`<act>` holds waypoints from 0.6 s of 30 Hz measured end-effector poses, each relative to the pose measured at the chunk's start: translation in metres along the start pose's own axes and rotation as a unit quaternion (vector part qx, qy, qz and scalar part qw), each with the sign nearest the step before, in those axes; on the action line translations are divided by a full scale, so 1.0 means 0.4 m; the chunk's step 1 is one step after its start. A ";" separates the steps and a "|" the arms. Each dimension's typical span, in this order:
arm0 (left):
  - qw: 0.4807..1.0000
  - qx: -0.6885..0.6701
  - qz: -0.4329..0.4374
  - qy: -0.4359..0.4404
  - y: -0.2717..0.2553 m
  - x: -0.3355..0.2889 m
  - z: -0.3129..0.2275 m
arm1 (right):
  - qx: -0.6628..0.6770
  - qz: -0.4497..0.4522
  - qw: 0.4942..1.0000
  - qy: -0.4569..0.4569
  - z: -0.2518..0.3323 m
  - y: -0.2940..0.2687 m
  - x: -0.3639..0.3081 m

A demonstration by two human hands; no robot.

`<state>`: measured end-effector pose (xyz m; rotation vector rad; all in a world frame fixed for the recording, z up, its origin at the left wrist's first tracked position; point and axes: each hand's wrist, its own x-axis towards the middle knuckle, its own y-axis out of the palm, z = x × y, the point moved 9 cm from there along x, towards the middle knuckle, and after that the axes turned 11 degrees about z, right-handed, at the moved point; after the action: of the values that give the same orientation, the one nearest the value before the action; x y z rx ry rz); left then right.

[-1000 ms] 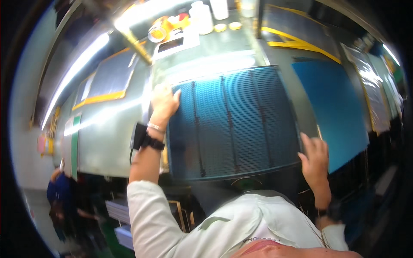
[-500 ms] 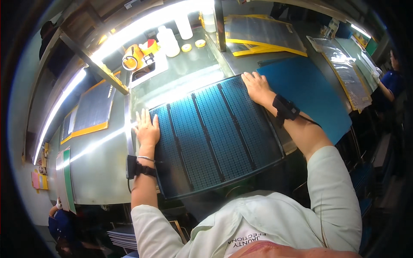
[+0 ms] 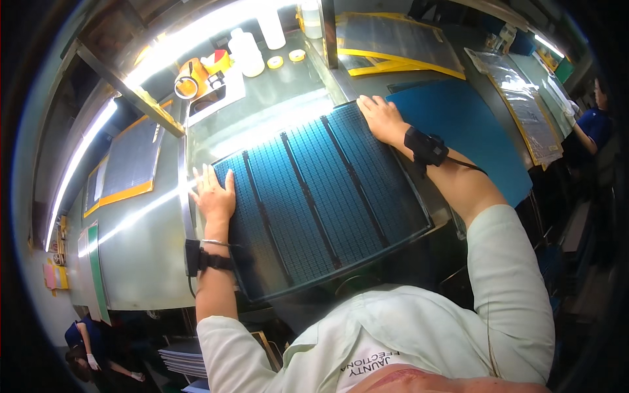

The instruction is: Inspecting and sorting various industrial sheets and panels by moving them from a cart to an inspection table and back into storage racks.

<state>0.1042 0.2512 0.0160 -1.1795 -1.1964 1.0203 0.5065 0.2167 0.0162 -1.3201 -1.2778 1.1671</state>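
Note:
A large flat panel (image 3: 308,196), dark blue with fine grid strips parted by black bands, lies tilted on the glass-like tabletop in front of me. It looks like a circuit-board panel. At its left edge, near the far corner, rests my left hand (image 3: 215,195), open with fingers spread and pointing away. My right hand (image 3: 383,121) lies over the far right corner, fingers stretched out across the edge; its thumb is mostly hidden. Just right of the panel lies a plain blue sheet (image 3: 465,144), partly under my right forearm. Both wrists wear black strapped devices.
Yellow-edged sheets (image 3: 400,46) lie at the back right, another yellow-edged sheet (image 3: 131,157) at the left. White bottles (image 3: 246,54), tape rolls (image 3: 274,62) and an orange tape dispenser (image 3: 191,78) stand behind. A metal post (image 3: 327,33) rises there. Co-workers (image 3: 593,124) are at both sides.
The whole view has shifted slightly; my hands stay at the panel's edges. At the lower left, a co-worker has bent lower, their gloved hand now away from the green-edged board.

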 end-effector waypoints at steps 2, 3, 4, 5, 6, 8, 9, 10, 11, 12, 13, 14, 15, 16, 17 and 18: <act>1.000 0.010 0.015 0.002 -0.007 0.005 -0.007 | -0.033 -0.057 0.996 -0.052 0.005 -0.006 0.014; 0.999 0.019 0.029 -0.001 -0.006 0.005 -0.006 | -0.033 -0.056 0.996 -0.053 0.003 -0.015 0.020; 0.998 0.027 0.050 -0.008 0.011 0.009 0.006 | -0.045 -0.031 0.996 -0.065 0.007 -0.015 0.027; 0.998 0.026 0.051 -0.006 0.017 0.006 0.002 | -0.057 -0.007 0.995 -0.076 0.010 -0.011 0.024; 0.998 0.005 0.062 -0.028 0.019 0.005 0.005 | -0.018 -0.022 0.997 -0.066 0.000 -0.019 0.014; 0.991 -0.015 0.112 -0.067 0.035 0.004 0.002 | -0.001 -0.026 0.998 -0.064 -0.017 -0.012 -0.033; 0.991 -0.018 0.113 -0.064 0.037 0.001 -0.010 | 0.016 -0.032 0.997 -0.072 -0.024 -0.011 -0.068; 0.991 -0.015 0.110 -0.069 0.037 0.000 -0.004 | 0.042 -0.057 0.993 -0.093 -0.013 -0.026 -0.132; 0.992 -0.010 0.108 -0.072 0.040 0.000 0.007 | 0.057 -0.054 0.992 -0.100 0.003 -0.035 -0.206; 0.991 -0.013 0.105 -0.076 0.042 -0.002 0.014 | 0.043 -0.067 0.989 -0.123 0.016 -0.031 -0.288; 0.991 -0.014 0.108 -0.073 0.045 0.000 0.011 | 0.024 -0.061 0.990 -0.123 0.036 -0.046 -0.381; 0.991 -0.020 0.108 -0.074 0.041 0.001 0.008 | 0.015 -0.056 0.991 -0.121 0.053 -0.057 -0.471; 0.991 -0.026 0.108 -0.075 0.040 0.002 0.008 | -0.010 -0.044 0.993 -0.112 0.075 -0.076 -0.557; 0.992 -0.022 0.099 -0.074 0.044 0.008 0.018 | 0.010 -0.033 0.994 -0.100 0.086 -0.086 -0.627; 0.992 -0.018 0.104 -0.073 0.046 0.011 0.028 | 0.034 -0.050 0.995 -0.074 0.089 -0.078 -0.685; 0.992 -0.021 0.101 -0.068 0.042 0.014 0.023 | 0.042 -0.056 0.996 -0.059 0.096 -0.075 -0.730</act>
<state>0.0960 0.2599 0.0001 -1.3006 -1.2258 1.2488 0.4626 -0.0741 0.0496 -1.1187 -1.3555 1.2218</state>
